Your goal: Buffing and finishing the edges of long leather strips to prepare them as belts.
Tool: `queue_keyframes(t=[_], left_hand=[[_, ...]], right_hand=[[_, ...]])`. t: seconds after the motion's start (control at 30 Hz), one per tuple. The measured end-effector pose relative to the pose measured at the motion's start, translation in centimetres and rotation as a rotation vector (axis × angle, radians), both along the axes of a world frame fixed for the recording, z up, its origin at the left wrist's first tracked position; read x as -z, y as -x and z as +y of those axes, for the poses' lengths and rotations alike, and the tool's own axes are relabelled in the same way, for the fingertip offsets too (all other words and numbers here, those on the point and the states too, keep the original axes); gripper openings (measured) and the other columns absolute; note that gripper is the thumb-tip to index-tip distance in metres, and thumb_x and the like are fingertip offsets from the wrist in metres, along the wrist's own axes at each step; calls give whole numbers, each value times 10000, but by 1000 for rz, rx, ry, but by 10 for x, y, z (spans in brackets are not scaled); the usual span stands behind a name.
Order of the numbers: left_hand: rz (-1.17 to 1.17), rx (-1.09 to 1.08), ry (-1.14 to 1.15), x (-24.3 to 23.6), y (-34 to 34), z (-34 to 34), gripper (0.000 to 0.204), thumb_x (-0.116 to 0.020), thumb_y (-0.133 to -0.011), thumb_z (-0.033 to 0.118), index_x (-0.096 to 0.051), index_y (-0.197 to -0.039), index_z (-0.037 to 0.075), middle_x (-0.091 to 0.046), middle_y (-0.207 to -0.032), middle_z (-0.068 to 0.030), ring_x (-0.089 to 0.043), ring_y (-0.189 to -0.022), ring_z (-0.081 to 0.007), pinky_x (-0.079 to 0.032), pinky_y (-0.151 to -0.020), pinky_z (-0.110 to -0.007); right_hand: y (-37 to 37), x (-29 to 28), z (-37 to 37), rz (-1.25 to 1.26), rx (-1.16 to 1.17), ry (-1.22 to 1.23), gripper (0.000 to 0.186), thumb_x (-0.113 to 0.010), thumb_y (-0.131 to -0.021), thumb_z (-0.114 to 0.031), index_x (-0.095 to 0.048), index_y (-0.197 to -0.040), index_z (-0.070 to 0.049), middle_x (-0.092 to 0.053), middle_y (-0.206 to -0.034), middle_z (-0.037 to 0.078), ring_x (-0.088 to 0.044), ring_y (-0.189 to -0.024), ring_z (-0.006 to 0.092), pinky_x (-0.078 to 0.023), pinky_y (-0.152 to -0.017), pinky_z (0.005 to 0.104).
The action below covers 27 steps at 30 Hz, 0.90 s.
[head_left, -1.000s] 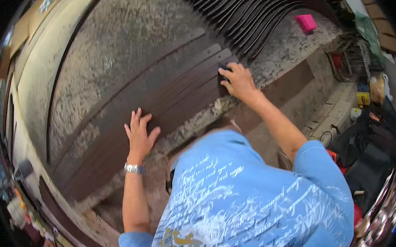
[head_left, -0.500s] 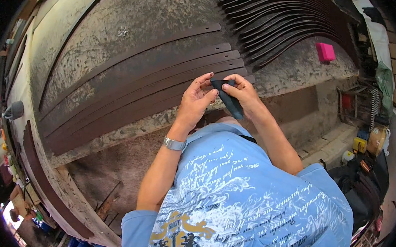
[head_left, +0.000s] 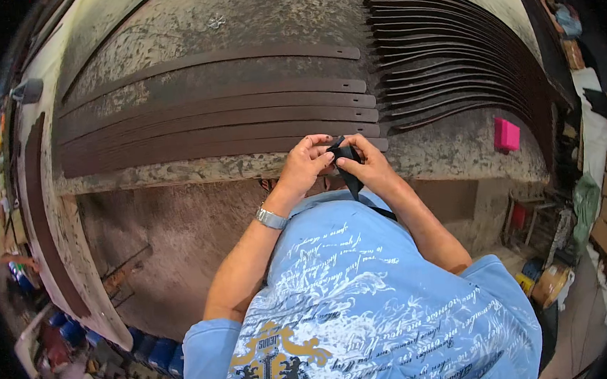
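Note:
A dark piece of cloth [head_left: 351, 179] is held in front of my shirt, just off the near edge of the table, folded over at its top and hanging down at its lower end. My right hand [head_left: 372, 165] pinches it between thumb and fingers. My left hand [head_left: 305, 167], with a metal-banded watch on its wrist, has its thumb and fingertips closed at the cloth's folded upper edge. Beyond my hands, several long brown leather strips [head_left: 242, 119] with slotted, rounded ends lie side by side on the worktable [head_left: 197, 172].
Many dark strips [head_left: 448, 49] stand fanned in a row at the table's far right. A pink block [head_left: 506, 134] sits near its right front edge. Another brown strip [head_left: 47, 221] lies on a ledge at left. A stool-like frame [head_left: 527, 219] stands below at right.
My view has turned, so the table appears level and lower. The cloth is now folded over more at the top, with the fingers of both hands closer together around it.

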<state>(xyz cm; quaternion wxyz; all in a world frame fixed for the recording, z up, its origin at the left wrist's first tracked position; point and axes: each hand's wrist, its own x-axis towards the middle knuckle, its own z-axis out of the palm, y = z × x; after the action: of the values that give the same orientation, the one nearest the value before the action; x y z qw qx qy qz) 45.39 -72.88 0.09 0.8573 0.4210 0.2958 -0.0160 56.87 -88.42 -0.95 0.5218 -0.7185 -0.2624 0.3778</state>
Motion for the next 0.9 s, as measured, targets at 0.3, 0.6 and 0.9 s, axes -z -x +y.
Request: queue_keyframes(t=[0.3,0.6,0.9], left_hand=[[190,-94,-969,29,-5,-26,371,-681,-901,160,-598,-1230,10,-504,-1345,-181,-573,-1163,-282,-472,-995,-384],[691,95,-1463,51,13,22,809,-668,-892,425,-278,-1561,190,-35,-1626,-271,-58,-1497,-465,-103,-1142,-677],[774,253,-1385,67,13,34,906,-493,-926,649,-88,-1604,205,77,-1634,-250,116,-1503,-431,57,-1138,-656]], right_hand=[[-61,3,13,-676,-237,-29,187,-666,-802,-23,-669,-974,-99,-629,-908,114,-632,-831,346,-521,-698,432],[-93,38,24,-1014,-473,-16,330,-725,-790,-110,-706,-1111,-188,-573,-1063,79,-552,-1026,293,-447,-780,405],[-75,43,36,-1006,-660,-94,421,-627,-745,-2,-701,-1157,-49,-560,-981,101,-544,-932,293,-447,-746,401]])
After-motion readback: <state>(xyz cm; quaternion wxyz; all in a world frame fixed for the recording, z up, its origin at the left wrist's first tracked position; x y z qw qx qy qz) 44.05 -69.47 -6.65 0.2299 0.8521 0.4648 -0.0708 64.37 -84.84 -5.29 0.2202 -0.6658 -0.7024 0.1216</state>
